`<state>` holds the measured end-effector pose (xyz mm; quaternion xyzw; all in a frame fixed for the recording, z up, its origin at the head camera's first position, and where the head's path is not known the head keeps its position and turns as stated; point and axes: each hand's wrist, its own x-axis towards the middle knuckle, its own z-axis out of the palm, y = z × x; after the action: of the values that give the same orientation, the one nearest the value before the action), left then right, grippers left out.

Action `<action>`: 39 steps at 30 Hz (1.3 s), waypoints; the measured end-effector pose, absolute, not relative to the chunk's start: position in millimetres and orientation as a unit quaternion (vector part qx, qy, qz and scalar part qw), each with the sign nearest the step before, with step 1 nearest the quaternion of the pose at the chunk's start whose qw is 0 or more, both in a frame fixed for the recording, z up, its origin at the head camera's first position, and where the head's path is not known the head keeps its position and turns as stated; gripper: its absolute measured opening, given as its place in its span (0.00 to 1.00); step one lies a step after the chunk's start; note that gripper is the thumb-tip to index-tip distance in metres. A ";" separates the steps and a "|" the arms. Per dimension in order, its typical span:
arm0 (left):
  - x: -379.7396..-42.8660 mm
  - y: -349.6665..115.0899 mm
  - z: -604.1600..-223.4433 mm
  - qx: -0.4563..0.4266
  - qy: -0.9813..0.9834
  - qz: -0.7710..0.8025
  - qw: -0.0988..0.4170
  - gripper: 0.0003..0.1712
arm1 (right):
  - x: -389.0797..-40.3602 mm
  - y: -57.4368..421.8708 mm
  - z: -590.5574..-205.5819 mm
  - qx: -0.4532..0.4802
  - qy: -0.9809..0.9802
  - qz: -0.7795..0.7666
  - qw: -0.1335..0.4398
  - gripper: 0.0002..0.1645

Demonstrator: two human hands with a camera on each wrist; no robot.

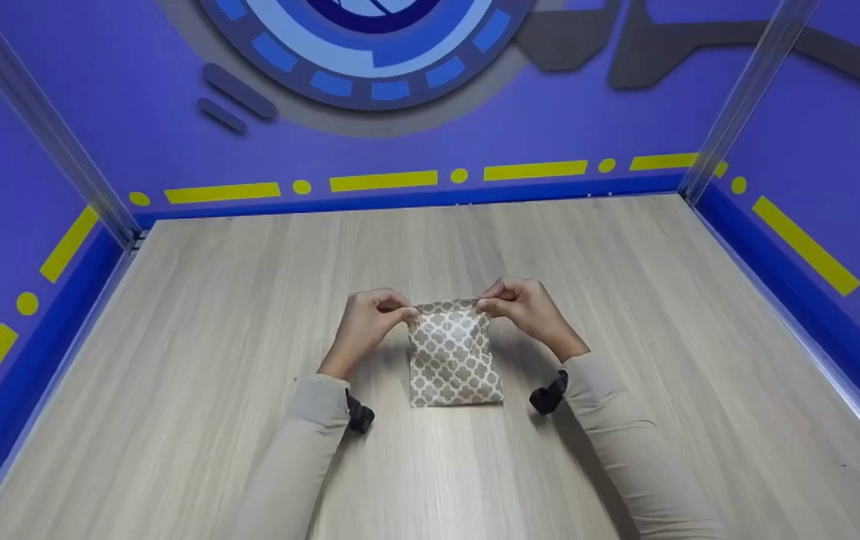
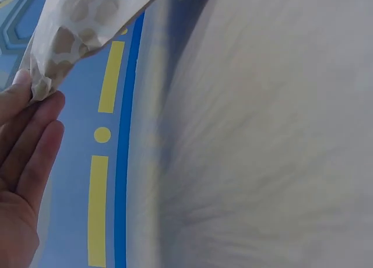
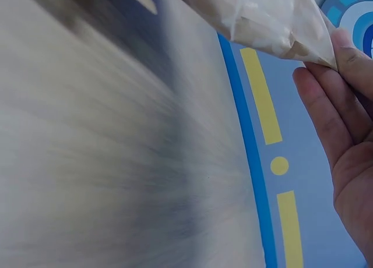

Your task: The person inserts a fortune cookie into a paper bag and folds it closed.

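A small tan pouch (image 1: 454, 356) with a white lattice pattern sits on the wooden table (image 1: 625, 315), its bottom edge on the surface and its top raised. My left hand (image 1: 370, 319) pinches the pouch's top left corner. My right hand (image 1: 524, 304) pinches the top right corner. In the left wrist view the pouch (image 2: 76, 23) hangs from the fingertips (image 2: 26, 84) at upper left. In the right wrist view the glossy pouch (image 3: 274, 20) is pinched by the fingers (image 3: 344, 49) at upper right.
Blue walls with yellow dashes and dots enclose the table on the left (image 1: 17, 300), back (image 1: 385, 180) and right (image 1: 805, 247). Metal posts (image 1: 738, 105) stand at the back corners. Bare wood lies all around the pouch.
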<state>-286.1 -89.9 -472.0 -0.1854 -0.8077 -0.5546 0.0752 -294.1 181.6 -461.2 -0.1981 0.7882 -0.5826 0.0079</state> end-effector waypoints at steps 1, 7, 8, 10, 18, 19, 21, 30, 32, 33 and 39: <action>-286.1 -89.5 -471.7 -0.182 -0.805 -0.559 0.074 0.03 | -293.9 181.4 -460.0 -0.197 0.785 -0.587 0.009 0.08; -287.2 -89.0 -471.2 -0.163 -0.799 -0.575 0.063 0.02 | -284.3 179.4 -444.4 -0.180 0.774 -0.607 0.020 0.09; -287.5 -89.1 -471.2 -0.161 -0.803 -0.570 0.061 0.02 | -282.9 179.5 -442.4 -0.176 0.773 -0.610 0.020 0.09; -288.1 -89.1 -470.9 -0.158 -0.814 -0.556 0.058 0.03 | -286.7 181.1 -447.3 -0.163 0.774 -0.612 0.020 0.10; -291.2 -86.5 -471.1 -0.167 -0.844 -0.508 0.053 0.06 | -300.9 188.1 -466.3 -0.148 0.796 -0.586 0.014 0.12; -291.5 -86.0 -471.2 -0.167 -0.845 -0.505 0.054 0.06 | -301.3 188.7 -467.0 -0.148 0.797 -0.585 0.015 0.12; -292.1 -85.0 -471.4 -0.163 -0.847 -0.503 0.055 0.05 | -301.9 189.4 -468.4 -0.147 0.801 -0.579 0.017 0.13; -296.3 -80.6 -475.6 -0.156 -0.867 -0.469 0.059 0.08 | -303.4 185.5 -475.0 -0.137 0.839 -0.526 -0.008 0.16; -296.8 -80.4 -476.6 -0.159 -0.870 -0.463 0.054 0.08 | -303.6 184.5 -475.9 -0.129 0.842 -0.524 -0.009 0.16; -296.8 -80.5 -476.8 -0.160 -0.871 -0.461 0.050 0.09 | -303.6 184.1 -476.2 -0.125 0.842 -0.525 -0.008 0.17; -296.8 -82.9 -476.3 -0.165 -0.873 -0.459 0.031 0.12 | -303.0 184.5 -478.3 -0.113 0.852 -0.512 -0.010 0.14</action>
<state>-296.8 -82.9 -476.3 -0.1652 -0.8726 -0.4585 0.0305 -303.0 184.5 -478.3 -0.1132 0.8517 -0.5115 -0.0096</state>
